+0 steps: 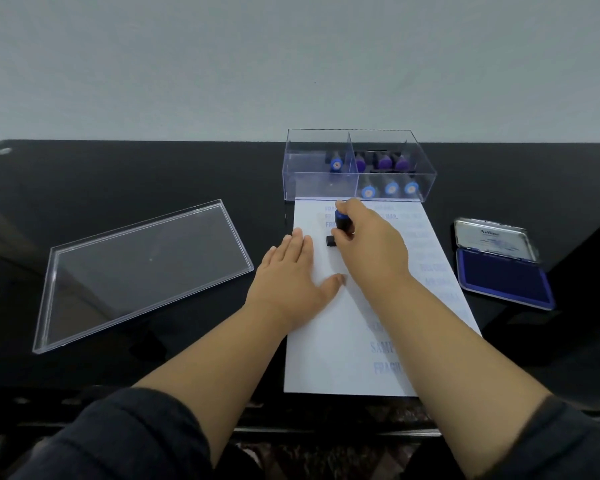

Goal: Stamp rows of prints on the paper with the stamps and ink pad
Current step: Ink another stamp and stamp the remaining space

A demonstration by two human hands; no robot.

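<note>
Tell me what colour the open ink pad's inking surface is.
Dark blue. The ink pad lies open to the right of the paper, seen in the head view.

Office-like: black desk (118,174), ink pad (504,282)
</note>
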